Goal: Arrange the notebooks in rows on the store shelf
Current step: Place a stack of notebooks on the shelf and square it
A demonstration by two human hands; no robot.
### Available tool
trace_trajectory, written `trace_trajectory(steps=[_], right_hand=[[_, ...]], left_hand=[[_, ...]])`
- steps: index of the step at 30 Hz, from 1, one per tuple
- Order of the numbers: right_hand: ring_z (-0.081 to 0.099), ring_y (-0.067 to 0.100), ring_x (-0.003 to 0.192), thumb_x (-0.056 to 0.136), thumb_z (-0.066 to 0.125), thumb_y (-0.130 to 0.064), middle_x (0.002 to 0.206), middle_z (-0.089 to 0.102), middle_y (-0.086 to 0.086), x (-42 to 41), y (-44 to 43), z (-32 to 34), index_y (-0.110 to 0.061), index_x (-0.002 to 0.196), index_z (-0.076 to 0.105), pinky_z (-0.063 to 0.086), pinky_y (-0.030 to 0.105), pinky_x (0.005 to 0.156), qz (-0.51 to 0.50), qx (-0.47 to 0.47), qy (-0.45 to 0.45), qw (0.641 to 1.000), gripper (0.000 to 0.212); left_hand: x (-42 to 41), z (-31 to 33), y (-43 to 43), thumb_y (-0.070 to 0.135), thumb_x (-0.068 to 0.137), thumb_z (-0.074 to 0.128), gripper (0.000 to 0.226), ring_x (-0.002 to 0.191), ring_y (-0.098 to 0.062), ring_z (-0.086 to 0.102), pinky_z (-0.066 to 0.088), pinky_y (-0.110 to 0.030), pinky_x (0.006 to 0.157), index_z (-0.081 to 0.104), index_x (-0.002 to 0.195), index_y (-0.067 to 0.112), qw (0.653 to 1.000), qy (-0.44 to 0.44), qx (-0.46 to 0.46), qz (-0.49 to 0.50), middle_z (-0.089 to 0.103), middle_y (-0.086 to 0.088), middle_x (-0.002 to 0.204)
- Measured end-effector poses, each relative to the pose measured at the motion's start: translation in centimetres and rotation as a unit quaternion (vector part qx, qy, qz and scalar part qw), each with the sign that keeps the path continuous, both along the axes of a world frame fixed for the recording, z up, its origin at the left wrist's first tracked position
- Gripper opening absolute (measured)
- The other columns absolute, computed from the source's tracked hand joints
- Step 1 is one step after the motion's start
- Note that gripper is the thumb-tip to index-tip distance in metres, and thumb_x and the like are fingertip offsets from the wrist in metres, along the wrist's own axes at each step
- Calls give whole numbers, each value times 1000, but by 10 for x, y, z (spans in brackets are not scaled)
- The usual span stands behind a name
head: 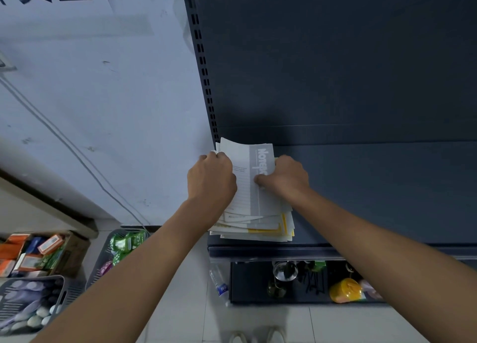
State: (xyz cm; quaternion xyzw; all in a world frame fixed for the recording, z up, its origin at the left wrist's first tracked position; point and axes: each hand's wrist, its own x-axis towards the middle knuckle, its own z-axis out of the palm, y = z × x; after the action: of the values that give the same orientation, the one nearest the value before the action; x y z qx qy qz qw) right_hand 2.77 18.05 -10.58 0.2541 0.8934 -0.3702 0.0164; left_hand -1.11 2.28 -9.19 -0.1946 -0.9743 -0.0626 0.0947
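Your left hand [210, 177] and right hand [285, 178] grip the top notebook [251, 177], lying long toward you on the shelf [374, 187].

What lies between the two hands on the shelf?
Head view: the top notebook of the stack, grey and white, lies between the left hand and right hand, which grip its sides.

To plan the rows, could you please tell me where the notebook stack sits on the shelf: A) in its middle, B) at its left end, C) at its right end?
B: the notebook stack lies at the left end of the shelf, right beside the slotted upright.
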Motion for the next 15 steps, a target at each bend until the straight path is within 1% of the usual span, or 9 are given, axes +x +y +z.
trace_trajectory(steps=[3, 5, 7, 8, 9, 10, 11, 13, 15], right_hand=[[65, 15, 82, 81, 77, -35, 99, 70, -4, 0, 2, 1, -18, 102, 68, 37, 22, 49, -15, 0, 20, 1000, 29], [64, 12, 74, 79, 79, -36, 89, 69, -6, -1, 7, 3, -18, 90, 69, 37, 23, 48, -33, -23, 11, 999, 24], [68, 15, 76, 76, 81, -32, 85, 71, -2, -2, 14, 5, -12, 86, 71, 46, 26, 50, -58, -60, 4, 997, 25], [70, 17, 79, 75, 81, -28, 87, 73, 2, -2, 18, 6, -8, 89, 73, 54, 31, 56, -71, -75, 5, 995, 26], [71, 19, 82, 75, 81, -23, 92, 74, 6, -2, 21, 7, -4, 94, 75, 61, 37, 67, -82, -85, 6, 993, 28], [71, 19, 84, 74, 80, -19, 95, 75, 8, -1, 24, 8, -2, 98, 76, 62, 40, 75, -89, -92, 8, 992, 29], [71, 19, 83, 74, 81, -17, 96, 75, 8, -1, 25, 7, -2, 98, 76, 62, 41, 78, -94, -100, 10, 990, 29], [69, 18, 82, 74, 82, -17, 94, 73, 5, 0, 26, 7, -8, 98, 72, 61, 37, 72, -104, -126, 18, 986, 28], [67, 17, 82, 75, 82, -16, 94, 70, 1, 0, 26, 5, -14, 98, 68, 56, 30, 64, -103, -140, 31, 984, 27]], left_hand=[[4, -2, 1, 17, 91, 52, 13, 69, -19, 49, 35, -30, 54, 46, 81, 12, 1000, 12, -12, -3, 56, -2, 76], [6, -5, 0, 18, 92, 51, 14, 64, -18, 47, 33, -29, 52, 45, 81, 13, 1000, 14, -17, -8, 50, 1, 68], [8, -7, 0, 21, 94, 51, 11, 62, -17, 48, 38, -29, 51, 49, 86, 13, 1000, 12, -10, -13, 50, 1, 66], [9, -7, -1, 22, 95, 50, 10, 62, -17, 50, 42, -29, 52, 53, 92, 13, 1000, 10, -5, -19, 53, 1, 67], [10, -7, -2, 24, 95, 50, 14, 63, -17, 51, 46, -30, 54, 56, 100, 13, 1000, 10, -2, -27, 56, 0, 70], [11, -8, -3, 26, 96, 49, 19, 66, -18, 52, 49, -31, 56, 58, 108, 13, 999, 10, -2, -38, 58, -2, 73], [12, -10, -4, 28, 97, 48, 24, 68, -18, 53, 51, -32, 58, 58, 114, 14, 999, 7, 0, -51, 59, -3, 78], [13, -13, -6, 32, 98, 46, 33, 77, -21, 59, 53, -33, 64, 54, 126, 16, 997, -21, 22, -75, 61, -7, 95], [12, -18, -6, 33, 98, 46, 40, 87, -25, 62, 50, -32, 67, 49, 135, 19, 994, -58, 42, -87, 59, -10, 108]])
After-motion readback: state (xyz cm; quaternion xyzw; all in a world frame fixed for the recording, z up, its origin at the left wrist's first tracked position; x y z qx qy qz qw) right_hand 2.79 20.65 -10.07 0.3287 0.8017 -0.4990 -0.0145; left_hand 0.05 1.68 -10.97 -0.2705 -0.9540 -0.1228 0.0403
